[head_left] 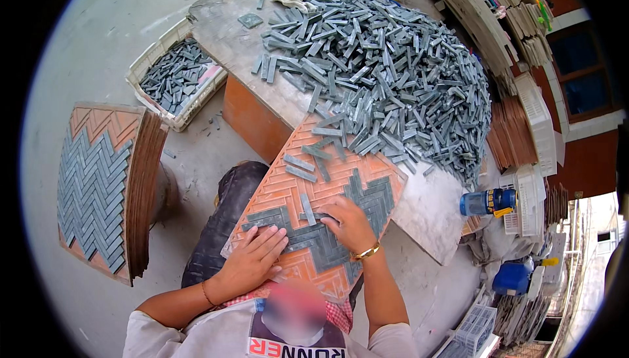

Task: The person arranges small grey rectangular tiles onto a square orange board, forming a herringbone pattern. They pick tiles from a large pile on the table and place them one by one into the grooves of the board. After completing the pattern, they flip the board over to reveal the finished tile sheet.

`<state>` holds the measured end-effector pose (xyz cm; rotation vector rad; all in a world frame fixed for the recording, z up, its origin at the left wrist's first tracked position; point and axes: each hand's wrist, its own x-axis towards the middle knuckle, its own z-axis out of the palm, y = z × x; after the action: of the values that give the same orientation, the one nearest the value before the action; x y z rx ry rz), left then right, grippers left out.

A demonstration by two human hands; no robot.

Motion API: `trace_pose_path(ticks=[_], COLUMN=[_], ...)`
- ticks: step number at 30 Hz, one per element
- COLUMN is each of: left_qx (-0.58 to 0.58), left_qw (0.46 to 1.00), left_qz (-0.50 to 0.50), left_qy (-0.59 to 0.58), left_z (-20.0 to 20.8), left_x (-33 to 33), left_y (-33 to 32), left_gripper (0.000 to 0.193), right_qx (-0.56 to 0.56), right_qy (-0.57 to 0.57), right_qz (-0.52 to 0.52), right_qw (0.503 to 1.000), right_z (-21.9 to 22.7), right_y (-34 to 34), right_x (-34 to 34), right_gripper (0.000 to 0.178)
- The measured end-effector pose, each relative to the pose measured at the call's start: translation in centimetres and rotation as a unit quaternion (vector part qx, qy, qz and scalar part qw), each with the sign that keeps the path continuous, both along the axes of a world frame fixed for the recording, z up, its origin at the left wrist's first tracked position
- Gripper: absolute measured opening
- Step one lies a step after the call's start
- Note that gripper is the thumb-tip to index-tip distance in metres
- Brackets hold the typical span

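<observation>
A terracotta-coloured grooved board lies tilted across my lap, its far end against the table edge. Grey stone strip tiles fill part of its herringbone grooves. My left hand rests with fingers stretched over laid tiles at the board's left side. My right hand, wearing a gold bracelet, pinches the end of a dark strip tile at the middle of the board. A lighter strip stands across it, just left of the right fingertips. Several loose strips lie on the board's upper part.
A large heap of strip tiles covers the table ahead. At left stand a crate of tiles and a stack of boards topped by a tiled one. A blue bottle is at the table's right edge.
</observation>
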<state>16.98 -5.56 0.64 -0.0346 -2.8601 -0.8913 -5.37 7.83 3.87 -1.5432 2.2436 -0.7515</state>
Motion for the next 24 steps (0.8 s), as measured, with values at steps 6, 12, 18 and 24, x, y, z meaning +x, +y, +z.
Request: trace_pose_path(ticks=[6, 12, 18, 24], left_qx=[0.021, -0.003, -0.011, -0.019], left_qw=[0.998, 0.999, 0.999, 0.999], left_qz=[0.047, 0.040, 0.028, 0.014], left_qy=[0.021, 0.017, 0.017, 0.028], left_z=[0.5, 0.0, 0.2, -0.2], left_x=[-1.4, -1.5, -2.0, -2.6], left_y=[-0.2, 0.0, 0.3, 0.9], left_gripper=[0.070, 0.062, 0.061, 0.060], right_qx=[0.002, 0.004, -0.026, -0.016], right_qy=[0.001, 0.019, 0.052, 0.016], right_qz=[0.019, 0.023, 0.015, 0.050], right_qw=[1.000, 1.000, 0.998, 0.998], right_z=[0.3, 0.3, -0.6, -1.8], right_y=[0.6, 0.2, 0.2, -0.5], right_x=[-0.5, -0.2, -0.1, -0.7], right_gripper=[0.022, 0.021, 0.018, 0.009])
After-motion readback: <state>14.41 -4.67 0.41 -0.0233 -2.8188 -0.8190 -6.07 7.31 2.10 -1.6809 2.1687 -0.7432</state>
